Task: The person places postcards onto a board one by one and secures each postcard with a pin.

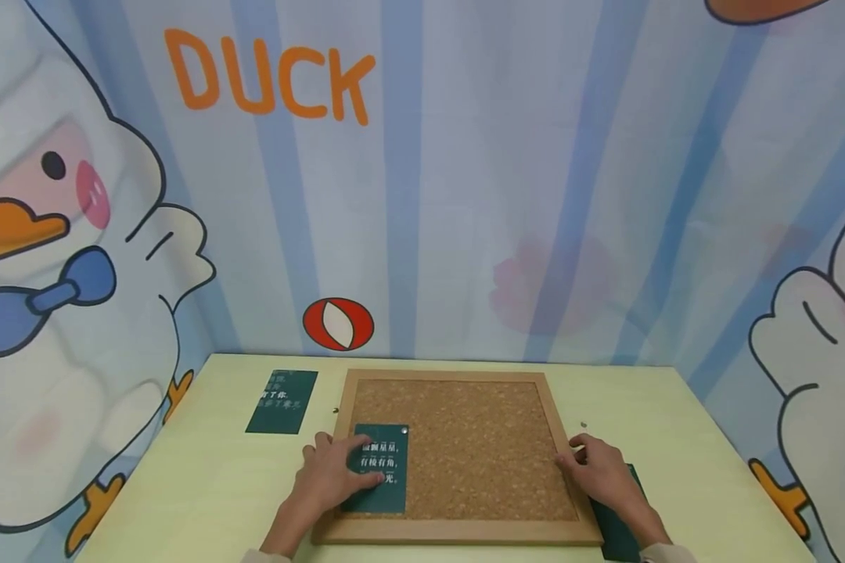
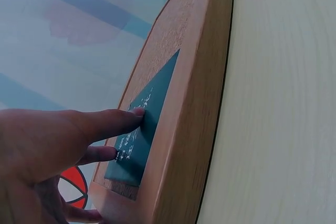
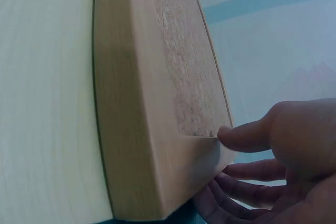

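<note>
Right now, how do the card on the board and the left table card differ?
The board card lies on cork, touched by the left hand; the left card lies on the table, untouched. The board card shows a shiny corner dot, perhaps a pin; the left card, none. Both are dark green with white writing.

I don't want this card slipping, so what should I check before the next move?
1. Card lying on the cork: ok.
2. Left hand touching the card: ok, thumb and fingertip on it.
3. Pin at the card's top right corner: ok.
4. Pin pushed fully in: cannot tell, too small.
5. Bottom corners pinned: not ok, no pins show there.
6. Right hand on the frame: ok, gripping its right side.
</note>
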The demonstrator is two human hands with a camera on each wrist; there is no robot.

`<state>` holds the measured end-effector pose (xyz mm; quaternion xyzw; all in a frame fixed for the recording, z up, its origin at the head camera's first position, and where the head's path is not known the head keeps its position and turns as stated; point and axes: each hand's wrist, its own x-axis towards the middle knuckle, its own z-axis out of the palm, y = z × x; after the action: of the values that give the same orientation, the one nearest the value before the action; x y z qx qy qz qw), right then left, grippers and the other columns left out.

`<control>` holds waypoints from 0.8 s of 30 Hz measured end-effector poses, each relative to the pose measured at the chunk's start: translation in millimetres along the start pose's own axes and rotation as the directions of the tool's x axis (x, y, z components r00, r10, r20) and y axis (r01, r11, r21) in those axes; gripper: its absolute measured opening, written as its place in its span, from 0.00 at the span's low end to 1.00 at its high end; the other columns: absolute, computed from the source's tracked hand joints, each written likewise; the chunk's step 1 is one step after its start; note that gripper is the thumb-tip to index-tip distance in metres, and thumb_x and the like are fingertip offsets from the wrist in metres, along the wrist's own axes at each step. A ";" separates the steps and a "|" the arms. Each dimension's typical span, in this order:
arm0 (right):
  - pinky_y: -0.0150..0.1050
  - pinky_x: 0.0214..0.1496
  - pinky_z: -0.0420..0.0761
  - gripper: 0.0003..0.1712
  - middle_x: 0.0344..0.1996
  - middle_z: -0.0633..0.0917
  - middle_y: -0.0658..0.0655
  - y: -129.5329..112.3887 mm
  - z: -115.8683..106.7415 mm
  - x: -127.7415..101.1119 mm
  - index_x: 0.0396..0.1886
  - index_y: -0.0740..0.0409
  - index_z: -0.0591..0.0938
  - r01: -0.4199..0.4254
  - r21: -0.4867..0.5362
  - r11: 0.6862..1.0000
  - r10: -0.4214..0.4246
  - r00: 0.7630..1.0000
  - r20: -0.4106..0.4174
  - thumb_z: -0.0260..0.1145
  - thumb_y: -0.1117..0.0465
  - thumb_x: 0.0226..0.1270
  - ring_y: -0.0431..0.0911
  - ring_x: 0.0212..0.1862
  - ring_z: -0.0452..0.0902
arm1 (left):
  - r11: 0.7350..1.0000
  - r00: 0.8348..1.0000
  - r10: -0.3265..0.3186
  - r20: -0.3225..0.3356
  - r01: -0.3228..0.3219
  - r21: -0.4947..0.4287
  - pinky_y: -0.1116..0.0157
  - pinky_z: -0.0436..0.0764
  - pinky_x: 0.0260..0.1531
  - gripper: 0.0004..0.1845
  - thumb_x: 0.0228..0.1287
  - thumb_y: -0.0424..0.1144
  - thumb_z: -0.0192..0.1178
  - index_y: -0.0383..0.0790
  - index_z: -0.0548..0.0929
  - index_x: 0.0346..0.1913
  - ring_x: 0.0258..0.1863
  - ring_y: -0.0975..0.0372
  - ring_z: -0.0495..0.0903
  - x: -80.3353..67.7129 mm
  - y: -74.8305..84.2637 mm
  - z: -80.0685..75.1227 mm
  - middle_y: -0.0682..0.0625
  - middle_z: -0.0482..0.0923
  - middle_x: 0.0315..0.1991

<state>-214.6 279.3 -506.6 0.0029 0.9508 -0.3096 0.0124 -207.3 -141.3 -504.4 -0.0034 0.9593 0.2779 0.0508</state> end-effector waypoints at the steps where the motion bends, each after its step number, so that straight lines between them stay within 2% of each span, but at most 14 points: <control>1: 0.47 0.35 0.84 0.24 0.35 0.86 0.60 0.2 0.0 0.6 0.54 0.77 0.79 -0.004 -0.001 1.000 0.004 1.000 -0.006 0.70 0.59 0.73 0.52 0.37 0.84 | 1.000 1.000 0.005 0.004 -0.005 -0.001 0.40 0.78 0.40 0.39 0.51 0.60 0.79 0.50 0.83 0.66 0.51 0.40 0.67 -0.1 0.2 -0.9 0.34 0.67 0.51; 5: 0.46 0.35 0.84 0.23 0.34 0.87 0.60 0.0 0.3 2.9 0.53 0.77 0.80 -0.021 -0.003 1.000 0.021 1.000 -0.020 0.72 0.61 0.70 0.50 0.36 0.84 | 0.999 0.999 0.021 0.033 -0.020 -0.028 0.39 0.78 0.42 0.39 0.56 0.60 0.76 0.50 0.79 0.69 0.52 0.40 0.68 -0.4 -1.7 -7.2 0.34 0.68 0.54; 8: 0.47 0.35 0.84 0.23 0.33 0.87 0.59 -0.3 0.7 1.9 0.52 0.77 0.80 -0.029 -0.015 0.999 0.029 0.999 -0.018 0.72 0.61 0.70 0.50 0.36 0.84 | 0.995 0.998 0.045 0.036 -0.042 -0.088 0.35 0.77 0.48 0.37 0.65 0.58 0.71 0.46 0.75 0.72 0.56 0.39 0.71 4.8 -7.6 -15.7 0.33 0.72 0.59; 10: 0.48 0.36 0.84 0.22 0.33 0.87 0.60 -0.5 0.6 0.8 0.51 0.77 0.80 -0.026 -0.024 0.999 0.025 0.999 -0.021 0.72 0.61 0.70 0.52 0.36 0.85 | 0.992 0.998 0.055 0.009 -0.054 -0.115 0.34 0.77 0.50 0.34 0.71 0.56 0.66 0.42 0.73 0.72 0.57 0.38 0.74 12.2 -13.3 -25.1 0.31 0.75 0.61; 13: 0.50 0.37 0.84 0.22 0.34 0.87 0.62 -1.3 0.1 -0.3 0.51 0.76 0.81 -0.019 -0.036 0.999 0.017 0.999 -0.034 0.72 0.61 0.69 0.55 0.38 0.85 | 0.995 0.996 0.060 -0.070 -0.065 -0.076 0.36 0.78 0.49 0.32 0.76 0.53 0.60 0.34 0.71 0.70 0.55 0.37 0.78 28.0 -27.1 -43.1 0.29 0.78 0.59; 16: 0.51 0.38 0.84 0.21 0.35 0.87 0.63 -1.7 1.1 -1.1 0.51 0.76 0.81 -0.019 -0.030 0.999 0.018 0.999 -0.042 0.72 0.62 0.69 0.57 0.39 0.85 | 1.000 0.990 0.003 -0.138 -0.004 -0.010 0.33 0.74 0.51 0.34 0.75 0.53 0.60 0.29 0.70 0.69 0.55 0.32 0.75 42.6 -43.8 -61.6 0.25 0.76 0.58; 18: 0.51 0.38 0.84 0.21 0.35 0.87 0.64 -1.9 2.4 -2.0 0.51 0.76 0.81 -0.024 -0.020 1.000 0.023 0.999 -0.045 0.72 0.62 0.69 0.57 0.40 0.85 | 0.999 0.986 -0.050 -0.157 0.053 0.012 0.29 0.69 0.53 0.37 0.74 0.54 0.61 0.27 0.68 0.70 0.58 0.27 0.70 51.0 -55.3 -71.4 0.22 0.72 0.60; 21: 0.51 0.38 0.85 0.21 0.35 0.87 0.64 -2.7 4.4 -2.9 0.51 0.76 0.80 -0.037 -0.017 0.999 0.036 0.998 -0.050 0.72 0.62 0.69 0.57 0.40 0.85 | 0.992 0.981 -0.125 -0.148 0.128 0.008 0.27 0.63 0.57 0.43 0.71 0.55 0.62 0.24 0.62 0.72 0.62 0.23 0.60 61.5 -71.2 -78.9 0.17 0.63 0.62; 24: 0.50 0.38 0.85 0.21 0.36 0.87 0.63 -4.9 4.9 -3.3 0.52 0.76 0.80 -0.053 -0.029 0.998 0.051 0.997 -0.059 0.72 0.62 0.69 0.56 0.40 0.85 | 0.985 0.977 -0.173 -0.125 0.172 -0.013 0.27 0.62 0.58 0.49 0.68 0.56 0.65 0.22 0.56 0.75 0.64 0.22 0.57 70.5 -81.7 -80.1 0.15 0.57 0.63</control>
<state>-211.2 272.5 -507.6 0.0364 0.9549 -0.2945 -0.0070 -282.3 -251.6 -487.6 -0.1042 0.9563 0.2727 0.0141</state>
